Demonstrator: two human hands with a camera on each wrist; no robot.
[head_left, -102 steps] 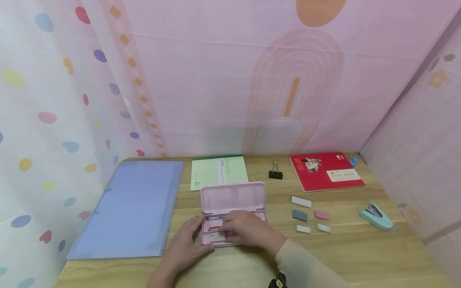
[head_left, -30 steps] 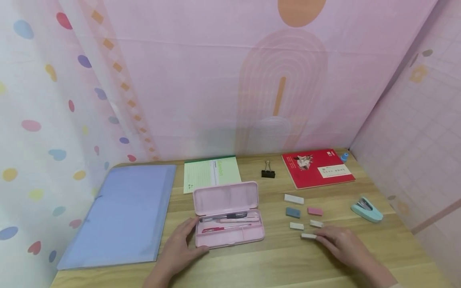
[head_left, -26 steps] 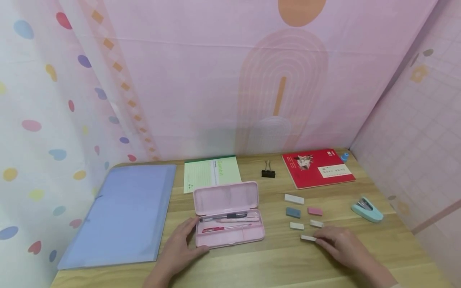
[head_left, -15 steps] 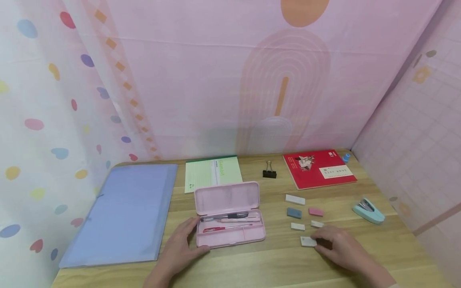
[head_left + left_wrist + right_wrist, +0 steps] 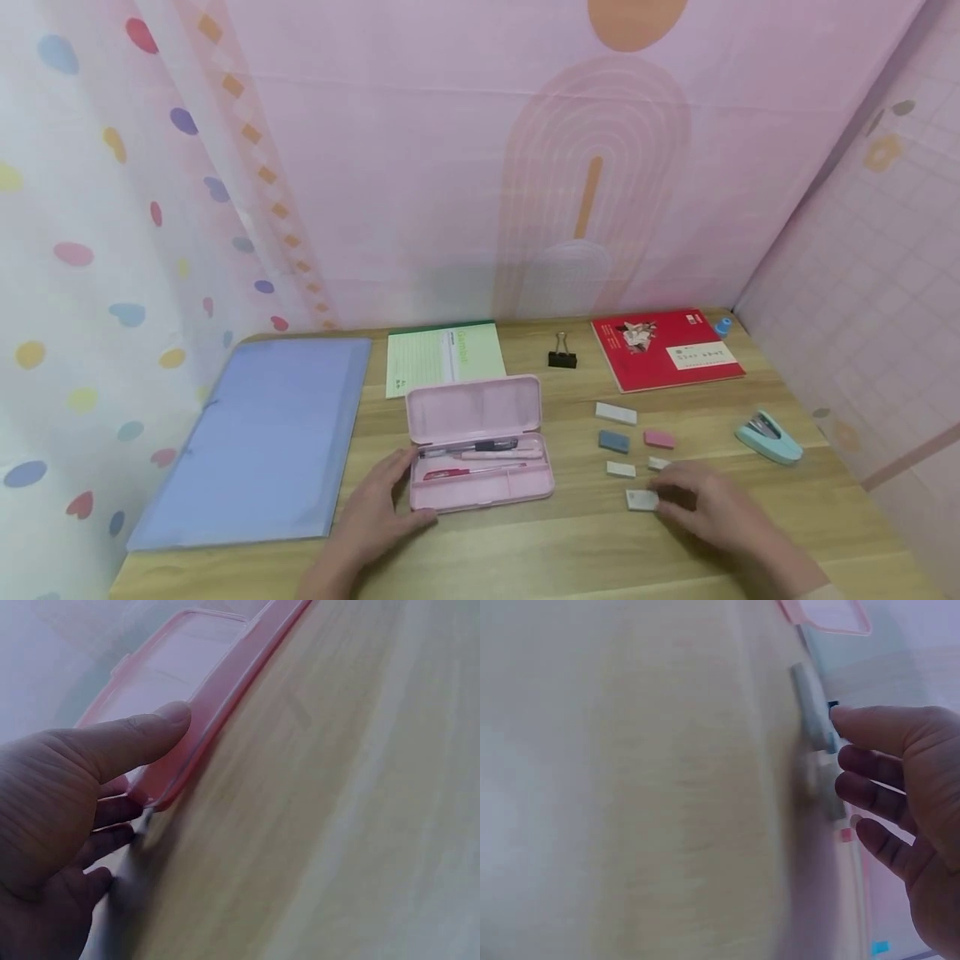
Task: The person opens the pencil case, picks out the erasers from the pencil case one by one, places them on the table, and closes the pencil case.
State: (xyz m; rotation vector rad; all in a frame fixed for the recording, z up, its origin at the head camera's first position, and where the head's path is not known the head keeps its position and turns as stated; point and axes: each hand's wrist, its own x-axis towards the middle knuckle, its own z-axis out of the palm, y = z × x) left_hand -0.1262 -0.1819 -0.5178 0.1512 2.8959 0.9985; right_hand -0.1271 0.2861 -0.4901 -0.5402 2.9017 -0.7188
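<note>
The open pink pencil case (image 5: 480,454) is steadied on the worktop (image 5: 525,550) by the left hand (image 5: 375,521), thumb along its rim, while a white eraser (image 5: 642,499) is touched by the right hand's (image 5: 712,512) loosely extended fingers (image 5: 870,784), not gripped.

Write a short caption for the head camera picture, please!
Left hand rests against the open pink pencil case; right hand touches a white eraser.
</note>
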